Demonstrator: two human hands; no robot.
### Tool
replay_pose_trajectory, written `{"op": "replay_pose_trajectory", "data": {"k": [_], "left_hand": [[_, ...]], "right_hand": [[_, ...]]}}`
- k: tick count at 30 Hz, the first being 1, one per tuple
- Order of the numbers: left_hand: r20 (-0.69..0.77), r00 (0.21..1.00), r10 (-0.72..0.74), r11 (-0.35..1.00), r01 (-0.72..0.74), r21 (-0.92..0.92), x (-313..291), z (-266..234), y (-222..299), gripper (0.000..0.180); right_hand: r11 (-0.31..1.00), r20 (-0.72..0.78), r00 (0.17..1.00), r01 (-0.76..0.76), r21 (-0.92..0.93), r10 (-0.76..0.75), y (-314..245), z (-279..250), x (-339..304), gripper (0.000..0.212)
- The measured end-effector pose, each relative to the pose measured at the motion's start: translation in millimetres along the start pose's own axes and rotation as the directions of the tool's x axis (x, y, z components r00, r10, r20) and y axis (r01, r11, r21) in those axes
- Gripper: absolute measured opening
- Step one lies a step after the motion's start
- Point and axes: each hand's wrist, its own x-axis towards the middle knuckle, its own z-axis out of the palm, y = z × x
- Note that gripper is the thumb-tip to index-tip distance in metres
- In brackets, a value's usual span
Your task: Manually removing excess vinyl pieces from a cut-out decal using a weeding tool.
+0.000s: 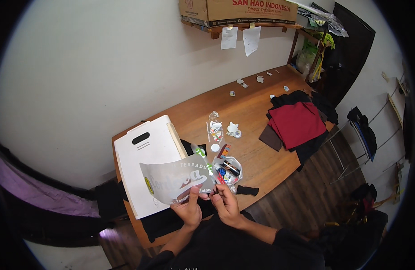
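A clear transfer film with white lettering and a small yellow-green emblem curves up above the table's near edge. My left hand is closed on its lower edge, thumb on top. At the film's lower right corner my right hand is closed in a pinch. Something small and dark shows by its fingertips, too hidden to name. Just beyond that hand stands a white open container of small items, among them a blue round piece and a dark stick-like thing. The white board with a dark oval slot lies partly behind the film.
Cut film pieces and white scraps lie on the wooden table. Folded red cloth rests on black garments at the right. A shelf with a cardboard box overhangs the back. A metal rack stands right of the table.
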Motion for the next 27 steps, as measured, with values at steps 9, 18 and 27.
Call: {"op": "replay_pose_trajectory", "data": {"k": [9, 18, 27], "left_hand": [[-0.027, 0.999, -0.036, 0.998, 0.034, -0.060, -6, 3, -3, 0.032], [-0.035, 0.998, -0.058, 0.996, 0.056, -0.073, -9, 3, -3, 0.037], [-0.047, 0.997, -0.063, 0.996, 0.059, -0.072, -12, 3, -5, 0.038]], "right_hand": [[0.993, -0.013, 1.000, 0.024, 0.118, -0.023, 2, 5, -1, 0.023], [0.980, -0.024, 0.999, 0.043, 0.196, -0.039, 2, 9, 0, 0.023], [0.977, -0.054, 0.998, 0.000, 0.214, 0.012, 2, 10, -1, 0.020]]}}
